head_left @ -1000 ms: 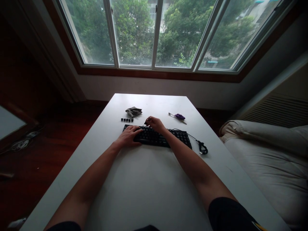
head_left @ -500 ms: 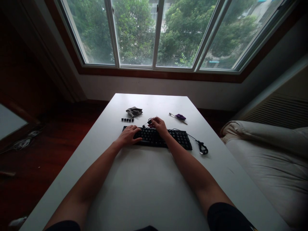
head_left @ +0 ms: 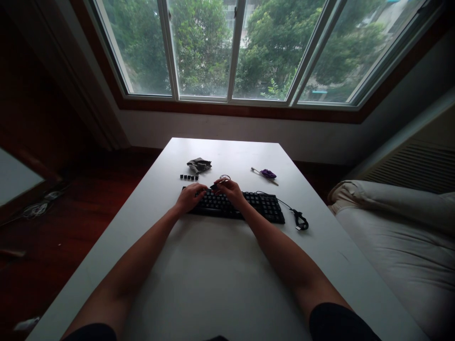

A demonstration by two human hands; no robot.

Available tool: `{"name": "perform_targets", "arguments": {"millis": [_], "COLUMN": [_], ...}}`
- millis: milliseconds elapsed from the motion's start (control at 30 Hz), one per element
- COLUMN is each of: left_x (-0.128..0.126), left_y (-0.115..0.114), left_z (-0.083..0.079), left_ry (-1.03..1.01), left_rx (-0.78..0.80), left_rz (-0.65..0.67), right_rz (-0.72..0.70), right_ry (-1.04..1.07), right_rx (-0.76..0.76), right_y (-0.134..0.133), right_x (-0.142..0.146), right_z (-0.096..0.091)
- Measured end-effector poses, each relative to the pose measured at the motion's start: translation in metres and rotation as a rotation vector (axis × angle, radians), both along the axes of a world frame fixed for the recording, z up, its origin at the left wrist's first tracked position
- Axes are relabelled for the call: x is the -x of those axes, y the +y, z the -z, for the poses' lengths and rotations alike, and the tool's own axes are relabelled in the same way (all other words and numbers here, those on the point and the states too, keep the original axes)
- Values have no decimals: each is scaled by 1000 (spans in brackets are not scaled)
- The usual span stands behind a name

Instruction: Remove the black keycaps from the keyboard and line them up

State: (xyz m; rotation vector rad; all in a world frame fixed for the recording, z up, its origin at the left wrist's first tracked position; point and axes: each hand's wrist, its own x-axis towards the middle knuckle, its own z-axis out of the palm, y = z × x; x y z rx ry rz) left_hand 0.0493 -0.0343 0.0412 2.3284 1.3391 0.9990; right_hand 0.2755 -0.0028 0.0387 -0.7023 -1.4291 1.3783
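Observation:
A black keyboard (head_left: 249, 204) lies across the middle of the white table (head_left: 213, 274). My two hands meet over the keyboard's far left edge. My right hand (head_left: 232, 190) is closed on a wire keycap puller (head_left: 224, 178), whose loop sticks up behind the fingers. A small dark keycap (head_left: 214, 186) sits at the puller's tip. My left hand (head_left: 189, 196) has its fingers curled, with the fingertips pinching that keycap. Several loose black keycaps (head_left: 188, 177) stand in a short row just beyond the keyboard.
A crumpled grey cloth (head_left: 199, 165) lies behind the keycap row. To the right lies a purple brush (head_left: 266, 173). The keyboard's coiled cable (head_left: 299, 219) rests near the table's right edge. A pale cushion (head_left: 398, 237) borders the right side, and a window (head_left: 234, 47) lies ahead.
My right hand lifted the puller with a keycap off the keyboard and brought it left. My left hand left the keys and rose until its fingertips met the keycap.

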Motion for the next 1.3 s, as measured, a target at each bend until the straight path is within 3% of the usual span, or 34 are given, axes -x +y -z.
{"name": "perform_targets", "arguments": {"millis": [300, 700, 900, 1000, 1133, 1300], "left_x": [-3, 2, 1, 0, 5, 19], "left_y": [-1, -4, -6, 0, 23, 62], "left_z": [-6, -23, -20, -16, -8, -1], "left_ry": [-127, -581, -727, -682, -576, -109], "left_rx": [179, 753, 982, 916, 654, 235], "left_rz": [76, 265, 328, 271, 103, -195], "right_rz": [-69, -171, -252, -237, -156, -107], "right_ry": [-3, 32, 44, 50, 81, 125], "right_rx": [-2, 12, 27, 48, 76, 91], "right_y": [-3, -4, -4, -4, -2, 2], "right_x": [-7, -16, -21, -24, -29, -32], "right_z": [-9, -22, -28, -32, -35, -33]}}
